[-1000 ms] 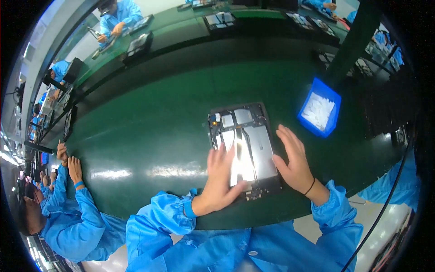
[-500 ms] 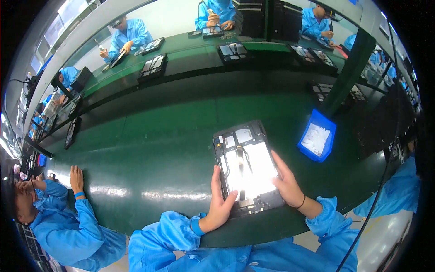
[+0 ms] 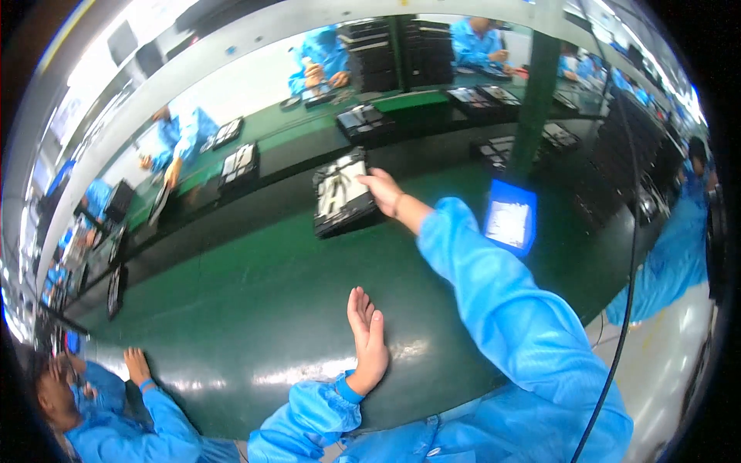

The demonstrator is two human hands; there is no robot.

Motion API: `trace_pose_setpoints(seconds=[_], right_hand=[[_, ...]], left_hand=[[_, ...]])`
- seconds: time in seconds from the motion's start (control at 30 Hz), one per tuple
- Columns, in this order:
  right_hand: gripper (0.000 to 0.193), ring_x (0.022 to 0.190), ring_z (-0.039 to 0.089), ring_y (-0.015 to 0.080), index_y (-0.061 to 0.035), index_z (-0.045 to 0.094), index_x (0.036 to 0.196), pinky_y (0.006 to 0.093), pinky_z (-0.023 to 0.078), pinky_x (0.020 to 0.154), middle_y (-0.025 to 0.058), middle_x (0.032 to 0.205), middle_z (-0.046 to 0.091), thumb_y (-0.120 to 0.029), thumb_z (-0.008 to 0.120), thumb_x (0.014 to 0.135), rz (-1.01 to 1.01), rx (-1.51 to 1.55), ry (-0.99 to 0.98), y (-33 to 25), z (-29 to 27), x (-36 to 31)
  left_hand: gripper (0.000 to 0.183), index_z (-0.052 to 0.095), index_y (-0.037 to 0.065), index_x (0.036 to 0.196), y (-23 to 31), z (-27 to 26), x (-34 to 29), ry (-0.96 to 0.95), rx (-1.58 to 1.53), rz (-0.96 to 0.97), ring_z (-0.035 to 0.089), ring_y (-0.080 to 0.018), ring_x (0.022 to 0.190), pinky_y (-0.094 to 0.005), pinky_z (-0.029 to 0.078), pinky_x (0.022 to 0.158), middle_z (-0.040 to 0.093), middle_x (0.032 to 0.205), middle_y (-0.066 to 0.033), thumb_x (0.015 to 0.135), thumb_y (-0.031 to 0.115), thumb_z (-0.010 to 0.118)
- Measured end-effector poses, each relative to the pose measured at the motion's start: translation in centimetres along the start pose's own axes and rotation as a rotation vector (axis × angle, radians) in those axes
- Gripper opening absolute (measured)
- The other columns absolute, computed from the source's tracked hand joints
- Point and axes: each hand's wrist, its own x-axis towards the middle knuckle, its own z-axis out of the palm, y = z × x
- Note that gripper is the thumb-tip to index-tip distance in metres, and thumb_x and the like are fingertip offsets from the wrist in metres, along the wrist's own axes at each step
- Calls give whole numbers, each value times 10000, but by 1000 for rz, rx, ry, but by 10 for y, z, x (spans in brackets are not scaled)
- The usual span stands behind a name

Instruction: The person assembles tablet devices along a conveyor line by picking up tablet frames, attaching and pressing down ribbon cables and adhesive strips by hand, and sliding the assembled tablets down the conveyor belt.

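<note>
My right hand (image 3: 383, 192) reaches far forward and grips the right edge of an opened tablet (image 3: 338, 185). The tablet has a black frame, white panels and dark cables inside, and it tilts at the far side of the green worktable (image 3: 293, 285). Whether it touches the surface I cannot tell. Closer to me, my left hand (image 3: 368, 339) is raised over the near part of the table, fingers stretched out and holding nothing.
Right of my forearm stands a blue bin (image 3: 511, 218) of small white pieces. More opened tablets lie on the shelf beyond, such as one tablet (image 3: 239, 164). A green post (image 3: 535, 108) rises at the right, and a black cable (image 3: 629, 285) hangs down. A co-worker's hand (image 3: 137, 366) rests at the left.
The tablet has moved from in front of me to the far side of the table in my right hand. My left hand has let go of it. The view has shifted.
</note>
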Motion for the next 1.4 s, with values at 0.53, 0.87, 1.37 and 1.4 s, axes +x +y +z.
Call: trace_pose_setpoints(seconds=[0.53, 0.87, 1.37, 1.4], right_hand=[[171, 918, 646, 297, -70, 712, 898, 410, 506, 829, 98, 943, 708, -67, 563, 815, -619, -787, -564, 10, -11, -207], [179, 995, 609, 236, -73, 720, 903, 371, 475, 900, 43, 960, 701, -11, 582, 808, -566, -839, -657, 2, -47, -232], [169, 1002, 607, 242, -79, 725, 904, 374, 478, 902, 38, 977, 702, -14, 597, 816, -476, -845, -654, -4, -51, -233], [169, 1002, 607, 242, -79, 725, 904, 374, 478, 902, 38, 977, 702, -14, 597, 816, -467, -849, -663, -4, -50, -233]], left_hand=[[154, 605, -18, 1091, 16, -9, -8, -239, 126, -143, 625, -129, 921, -247, 464, 850, 676, 994, -76, 962, 21, 531], [121, 709, 103, 878, 6, 14, 7, -373, 692, 68, 632, -245, 810, -367, 452, 751, 705, 845, -28, 855, 76, 593], [113, 705, 107, 888, 7, 19, 7, -421, 679, 76, 610, -228, 822, -355, 432, 764, 681, 841, -42, 835, 54, 621], [116, 704, 112, 894, 6, 18, 7, -427, 673, 103, 611, -227, 826, -355, 432, 764, 677, 838, -41, 834, 57, 621]])
